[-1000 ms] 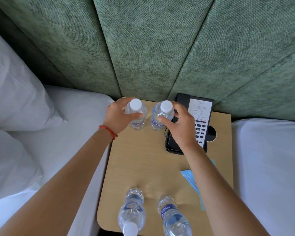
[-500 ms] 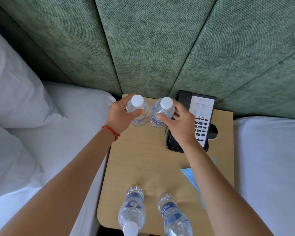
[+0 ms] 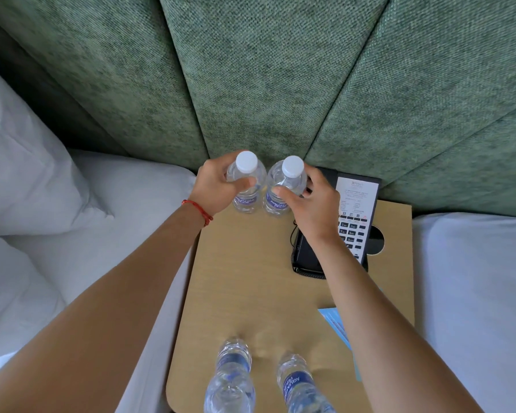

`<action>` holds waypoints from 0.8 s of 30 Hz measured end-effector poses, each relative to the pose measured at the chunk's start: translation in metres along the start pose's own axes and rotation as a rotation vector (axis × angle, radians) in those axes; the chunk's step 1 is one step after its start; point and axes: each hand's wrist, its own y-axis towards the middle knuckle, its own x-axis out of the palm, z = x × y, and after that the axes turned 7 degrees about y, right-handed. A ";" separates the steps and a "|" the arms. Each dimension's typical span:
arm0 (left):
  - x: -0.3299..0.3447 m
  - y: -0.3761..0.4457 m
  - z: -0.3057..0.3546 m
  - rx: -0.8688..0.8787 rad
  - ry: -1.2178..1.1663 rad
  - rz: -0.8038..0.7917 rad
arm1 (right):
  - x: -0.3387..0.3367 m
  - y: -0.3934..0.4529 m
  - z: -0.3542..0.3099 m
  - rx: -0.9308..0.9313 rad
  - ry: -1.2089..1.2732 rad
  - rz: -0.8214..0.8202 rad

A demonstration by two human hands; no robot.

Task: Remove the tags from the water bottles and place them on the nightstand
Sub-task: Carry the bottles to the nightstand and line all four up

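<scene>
Two clear water bottles with white caps stand side by side at the back of the wooden nightstand (image 3: 251,281). My left hand (image 3: 218,186) grips the left bottle (image 3: 246,186) around its shoulder. My right hand (image 3: 313,201) grips the right bottle (image 3: 283,189) the same way. Both bottles show purple labels and no tag on the neck. Two more bottles stand at the near edge, a left one (image 3: 231,377) and a right one (image 3: 300,386). A light blue tag (image 3: 334,320) lies flat on the nightstand, partly hidden by my right forearm.
A black desk phone (image 3: 352,222) with a keypad sits at the back right of the nightstand, under my right wrist. A green padded headboard (image 3: 265,84) rises behind. White beds flank the nightstand, with pillows (image 3: 27,180) on the left.
Both hands have pushed the two back bottles a little farther toward the headboard, still gripping them. The two near bottles and the tag have stayed put.
</scene>
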 end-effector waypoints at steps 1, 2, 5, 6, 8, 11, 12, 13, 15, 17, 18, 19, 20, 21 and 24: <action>0.000 0.002 0.000 0.002 0.005 0.003 | 0.001 0.002 -0.001 -0.005 -0.009 0.011; 0.001 0.004 0.000 0.002 0.008 0.004 | 0.003 0.004 -0.001 -0.009 -0.016 0.023; 0.000 0.008 -0.001 0.011 0.010 -0.004 | 0.005 0.007 -0.002 -0.023 -0.041 0.045; -0.001 0.009 -0.001 0.015 0.006 -0.013 | 0.005 0.007 -0.001 -0.025 -0.056 0.045; -0.002 0.010 0.000 0.014 -0.009 -0.027 | 0.006 0.008 0.000 -0.023 -0.073 0.037; -0.001 0.011 0.001 -0.001 -0.023 -0.044 | 0.006 0.008 0.000 -0.028 -0.079 0.012; -0.001 0.011 -0.001 -0.009 -0.026 -0.051 | 0.005 0.008 0.001 -0.025 -0.078 -0.001; 0.000 0.011 -0.002 -0.017 -0.029 -0.054 | 0.003 0.008 0.001 -0.020 -0.071 -0.020; 0.000 0.008 -0.004 -0.049 -0.048 -0.037 | -0.001 0.007 0.000 -0.009 -0.062 -0.061; -0.001 -0.002 -0.002 -0.107 -0.110 0.061 | -0.007 0.001 0.000 0.006 -0.072 -0.069; -0.001 -0.010 0.000 -0.125 -0.146 0.121 | -0.009 -0.005 0.001 0.017 -0.067 -0.057; -0.001 -0.017 0.002 -0.122 -0.173 0.161 | -0.012 -0.010 0.000 0.026 -0.052 -0.040; -0.001 -0.027 0.005 -0.111 -0.182 0.179 | -0.015 -0.017 -0.001 0.031 -0.037 -0.025; 0.000 -0.038 0.009 -0.097 -0.187 0.185 | -0.017 -0.024 -0.003 0.029 -0.027 -0.013; 0.000 -0.074 0.021 -0.037 -0.224 0.188 | -0.027 -0.049 -0.008 0.007 0.011 -0.001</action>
